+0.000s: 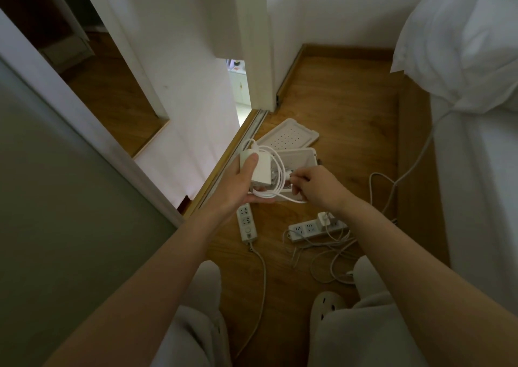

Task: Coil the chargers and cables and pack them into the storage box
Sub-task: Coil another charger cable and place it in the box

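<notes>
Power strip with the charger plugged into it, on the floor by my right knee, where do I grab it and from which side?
Probably the bare socket end: take the power strip across its two long edges, coming straight down from above. It lies flat on the floor and that end is free, while the charger and loose cables crowd the other end.

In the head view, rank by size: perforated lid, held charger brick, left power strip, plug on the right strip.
1. perforated lid
2. charger brick and left power strip: alike; brick is held nearer, strip partly hidden
3. plug
</notes>
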Action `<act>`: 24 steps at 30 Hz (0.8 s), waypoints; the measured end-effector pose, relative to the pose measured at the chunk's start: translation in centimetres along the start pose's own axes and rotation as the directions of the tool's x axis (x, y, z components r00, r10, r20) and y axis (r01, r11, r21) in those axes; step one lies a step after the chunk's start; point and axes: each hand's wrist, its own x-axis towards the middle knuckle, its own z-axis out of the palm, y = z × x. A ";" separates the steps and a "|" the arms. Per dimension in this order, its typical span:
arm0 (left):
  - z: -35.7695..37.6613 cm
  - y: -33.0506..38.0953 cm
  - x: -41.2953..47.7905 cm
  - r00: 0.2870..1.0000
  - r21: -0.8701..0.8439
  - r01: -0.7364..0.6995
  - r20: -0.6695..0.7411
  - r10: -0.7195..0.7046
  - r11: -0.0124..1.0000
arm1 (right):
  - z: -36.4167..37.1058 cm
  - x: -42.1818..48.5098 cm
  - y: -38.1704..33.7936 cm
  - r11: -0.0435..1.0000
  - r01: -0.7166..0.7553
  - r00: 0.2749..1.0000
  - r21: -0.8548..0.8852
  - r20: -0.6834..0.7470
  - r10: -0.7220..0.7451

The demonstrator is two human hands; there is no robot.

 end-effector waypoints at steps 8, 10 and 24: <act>0.5 -0.2 -0.2 0.999 0.046 -0.029 0.043 0.027 0.999 | -0.6 -0.6 0.0 0.998 0.066 0.988 0.008 0.139 -0.066; 0.7 -0.3 -0.2 0.998 0.050 -0.025 0.061 0.022 0.998 | -0.8 -0.7 0.1 0.996 0.086 0.985 0.019 0.147 -0.088; 2.9 -1.9 -0.2 0.985 0.104 0.034 0.167 -0.051 0.994 | 0.1 -1.1 0.2 0.853 0.045 0.999 0.519 -0.040 -0.029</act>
